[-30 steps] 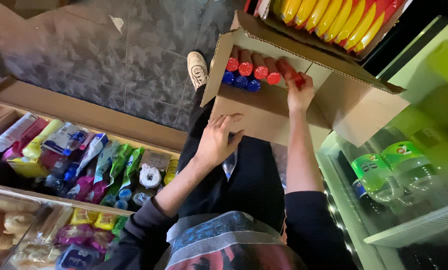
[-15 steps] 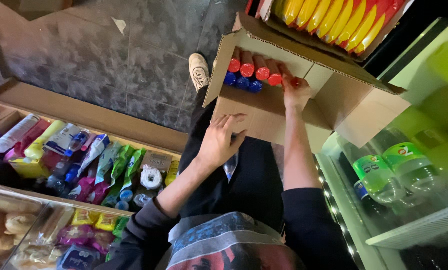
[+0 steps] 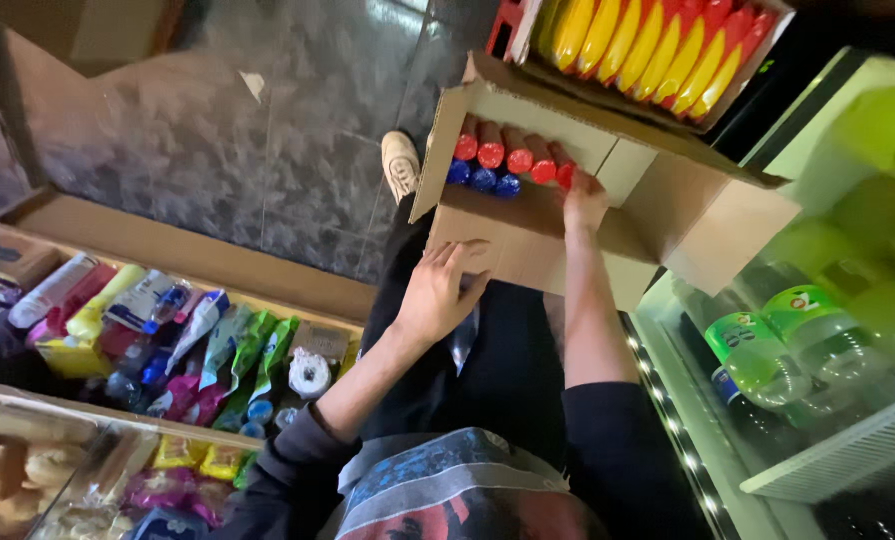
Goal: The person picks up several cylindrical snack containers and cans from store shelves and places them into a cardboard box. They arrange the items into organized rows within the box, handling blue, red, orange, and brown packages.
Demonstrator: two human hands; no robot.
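Observation:
An open cardboard box [image 3: 528, 240] rests on my lap, holding bottles with red caps [image 3: 506, 155] and blue caps [image 3: 483, 180]. My left hand [image 3: 440, 292] presses flat against the box's near side, fingers spread. Inside the box, my right hand [image 3: 583, 192] has its fingers around a red-capped bottle at the right end of the row. The bottle bodies are hidden inside the box.
A fridge [image 3: 818, 330] with green bottles [image 3: 768, 345] stands open on my right. Yellow and red bottles [image 3: 648, 45] fill a tray beyond the box. A wooden shelf [image 3: 168, 330] of colourful packets lies on my left, bread rolls [image 3: 8, 470] below it. My shoe [image 3: 401, 165] rests on the dark floor.
My right hand has shifted slightly within the box at the red caps. My left hand stays on the box's side.

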